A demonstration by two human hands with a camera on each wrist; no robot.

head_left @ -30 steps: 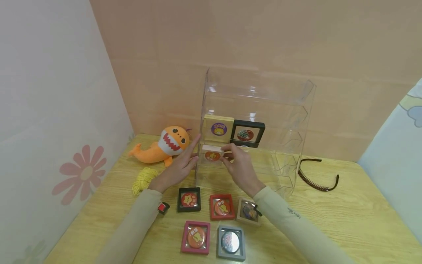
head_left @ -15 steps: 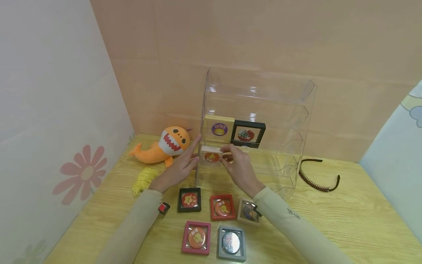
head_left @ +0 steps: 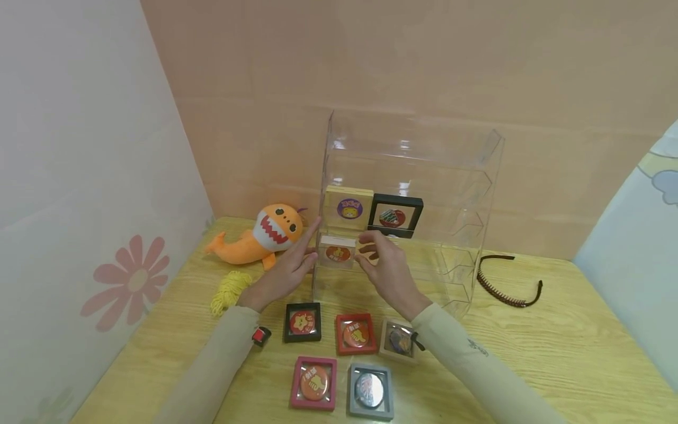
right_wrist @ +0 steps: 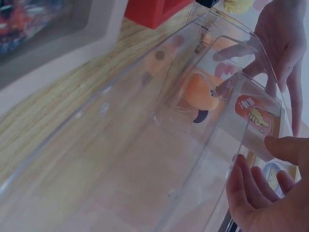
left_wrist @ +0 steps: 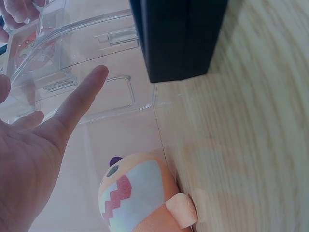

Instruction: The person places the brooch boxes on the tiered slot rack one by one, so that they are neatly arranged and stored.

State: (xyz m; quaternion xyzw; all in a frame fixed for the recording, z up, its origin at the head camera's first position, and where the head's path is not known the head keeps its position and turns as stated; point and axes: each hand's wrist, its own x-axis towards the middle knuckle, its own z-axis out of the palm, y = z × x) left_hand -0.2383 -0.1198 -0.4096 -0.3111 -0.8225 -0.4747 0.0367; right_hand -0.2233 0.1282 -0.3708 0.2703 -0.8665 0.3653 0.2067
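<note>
A clear acrylic display rack [head_left: 450, 165] with stepped shelves stands at the back of the table. On a lower shelf, at its left end, sits a white-edged display frame [head_left: 338, 253] with a red badge printed with a yellow hand. My right hand [head_left: 389, 265] is just right of this frame, thumb and fingers parted, a small gap between them and its edge. My left hand [head_left: 286, 274] lies with straight fingers along the rack's left side. One shelf up, a cream frame [head_left: 348, 209] with a purple badge stands beside a black frame [head_left: 395, 217].
In front of the rack lie a black frame [head_left: 303, 323], red frame [head_left: 356, 334], beige frame [head_left: 398, 340], pink frame [head_left: 313, 383] and grey frame [head_left: 371, 391]. An orange shark plush [head_left: 275, 229] and yellow yarn [head_left: 231, 291] are left, a dark headband [head_left: 508, 294] right.
My right fingers have come off the white-edged frame and spread slightly to its right. The frame stays on the shelf, moved a little left. My left hand keeps its place.
</note>
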